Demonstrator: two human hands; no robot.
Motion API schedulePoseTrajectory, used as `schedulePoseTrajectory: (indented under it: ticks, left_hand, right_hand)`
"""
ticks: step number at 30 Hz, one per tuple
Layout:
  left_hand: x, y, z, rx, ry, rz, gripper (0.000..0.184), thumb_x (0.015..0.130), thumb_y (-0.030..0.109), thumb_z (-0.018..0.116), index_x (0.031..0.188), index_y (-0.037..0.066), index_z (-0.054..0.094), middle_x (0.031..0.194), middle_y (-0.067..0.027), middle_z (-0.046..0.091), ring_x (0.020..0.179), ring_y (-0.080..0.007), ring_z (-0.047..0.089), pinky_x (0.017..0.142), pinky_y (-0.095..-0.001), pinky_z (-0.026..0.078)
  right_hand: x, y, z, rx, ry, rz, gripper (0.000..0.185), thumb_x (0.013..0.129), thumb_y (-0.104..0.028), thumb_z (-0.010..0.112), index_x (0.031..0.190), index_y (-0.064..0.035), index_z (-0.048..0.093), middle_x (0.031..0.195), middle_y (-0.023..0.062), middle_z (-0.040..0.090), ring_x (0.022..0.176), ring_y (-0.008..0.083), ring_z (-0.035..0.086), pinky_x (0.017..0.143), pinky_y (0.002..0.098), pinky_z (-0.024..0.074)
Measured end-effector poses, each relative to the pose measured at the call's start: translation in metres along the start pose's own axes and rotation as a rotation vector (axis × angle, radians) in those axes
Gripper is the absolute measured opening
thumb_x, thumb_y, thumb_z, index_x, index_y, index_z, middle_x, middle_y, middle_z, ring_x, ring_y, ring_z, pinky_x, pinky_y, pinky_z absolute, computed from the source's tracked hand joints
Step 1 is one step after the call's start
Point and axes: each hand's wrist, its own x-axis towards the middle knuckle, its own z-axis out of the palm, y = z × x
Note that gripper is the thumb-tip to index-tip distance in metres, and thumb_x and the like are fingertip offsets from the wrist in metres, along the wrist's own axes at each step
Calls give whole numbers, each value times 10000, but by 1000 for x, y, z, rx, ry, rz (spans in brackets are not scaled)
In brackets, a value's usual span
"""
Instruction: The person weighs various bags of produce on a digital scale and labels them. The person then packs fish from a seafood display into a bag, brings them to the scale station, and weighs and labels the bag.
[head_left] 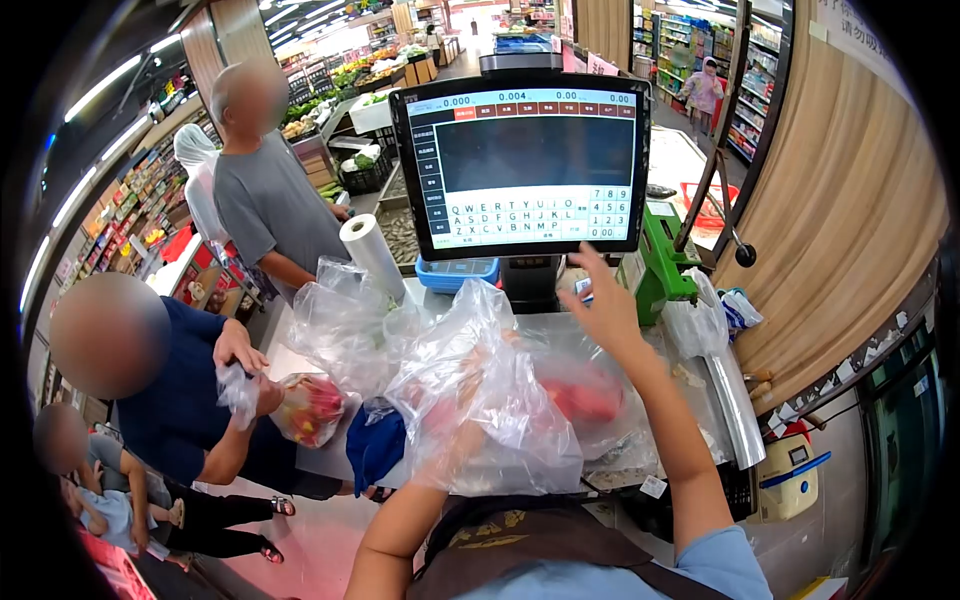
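My right hand [600,300] is raised just below the lower right of a touchscreen scale display [530,150], its fingers apart and holding nothing. Whether a fingertip touches the screen, I cannot tell. A large clear plastic bag [490,400] covers my left hand [478,375], which shows only faintly through the film, so its fingers cannot be made out. Right of that bag, under my right forearm, lies a blurred clear bag with something red [580,390] inside. Other crumpled clear bags [340,320] are piled to the left.
Across the counter a person in dark blue [180,370] holds a bag of reddish fruit [308,408]. Another person in grey [265,190] stands behind. A plastic bag roll [372,255], blue cloth bag [375,445], blue tray [455,274] and green device [660,265] surround the work area.
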Motion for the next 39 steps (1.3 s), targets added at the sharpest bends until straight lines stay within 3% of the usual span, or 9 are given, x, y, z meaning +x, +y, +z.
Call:
schedulePoseTrajectory:
  ticks: [2, 5, 12, 18, 20, 22, 25, 28, 39]
  left_hand:
    - [8, 3, 2, -93, -18, -25, 508, 780, 213, 554, 1222, 3, 422, 1186, -144, 463, 1102, -216, 438, 928, -352, 325]
    - [10, 5, 5, -203, -33, -63, 490, 786, 207, 549, 1215, 4, 431, 1175, -138, 474, 1093, -206, 446, 921, -342, 334]
    - [19, 8, 12, -374, 5, -134, 448, 801, 193, 537, 1199, 7, 453, 1150, -124, 499, 1072, -182, 464, 906, -319, 356]
    - [19, 42, 5, -543, -209, 23, 430, 806, 135, 540, 1199, -11, 441, 1140, -126, 510, 1071, -207, 468, 915, -297, 366]
    - [15, 47, 6, -67, -112, 65, 444, 783, 92, 563, 1195, -20, 440, 1096, -133, 536, 1060, -236, 475, 935, -319, 357]
    - [9, 16, 8, -1142, -182, -325, 579, 761, 278, 593, 1232, -8, 415, 1155, -101, 502, 1021, -202, 502, 941, -338, 338]
    - [5, -7, -2, 472, -81, -10, 723, 690, 316, 637, 1262, -24, 353, 1264, -171, 421, 1156, -330, 415, 1019, -473, 199]
    - [-26, -18, -9, 677, 158, 291, 727, 683, 350, 635, 1245, -28, 370, 1317, -173, 357, 1213, -331, 344, 1025, -501, 168]
    - [-60, -9, -28, 587, 193, 183, 671, 710, 335, 623, 1218, -30, 380, 1309, -204, 341, 1216, -345, 304, 1014, -485, 175]
  right_hand:
    - [-16, -4, -13, 193, -396, 217, 432, 807, -332, 557, 1178, -121, 489, 1171, 78, 544, 817, 235, 609, 699, 342, 473]
    - [-41, 30, 4, 348, -600, 218, 395, 843, -349, 498, 1130, -81, 535, 1023, 110, 612, 887, 251, 594, 785, 347, 447]
    - [-63, 53, 22, 296, -653, 120, 293, 846, -296, 507, 1034, -90, 597, 998, 132, 615, 893, 274, 587, 789, 336, 450]
    - [-23, 35, 1, 65, 17, -91, 235, 766, -221, 603, 974, -112, 609, 1076, 102, 579, 974, 270, 547, 811, 363, 436]
    - [-7, 36, -8, -78, 157, -150, 262, 746, -181, 618, 997, -115, 580, 1170, 96, 519, 1056, 286, 487, 878, 390, 389]
    - [3, 41, -8, -147, 224, -202, 295, 739, -184, 623, 1018, -114, 559, 1213, 95, 480, 1097, 300, 446, 909, 412, 355]
    - [18, 41, -10, -261, 295, -269, 339, 735, -190, 625, 1044, -93, 523, 1282, 113, 414, 1168, 329, 373, 959, 453, 292]
    - [33, 39, -12, -321, 307, -299, 366, 743, -212, 621, 1050, -63, 488, 1315, 128, 378, 1206, 357, 324, 983, 499, 243]
    - [26, 46, -2, -319, 296, -307, 355, 736, -207, 635, 1022, -73, 474, 1303, 121, 402, 1223, 361, 308, 1008, 504, 198]
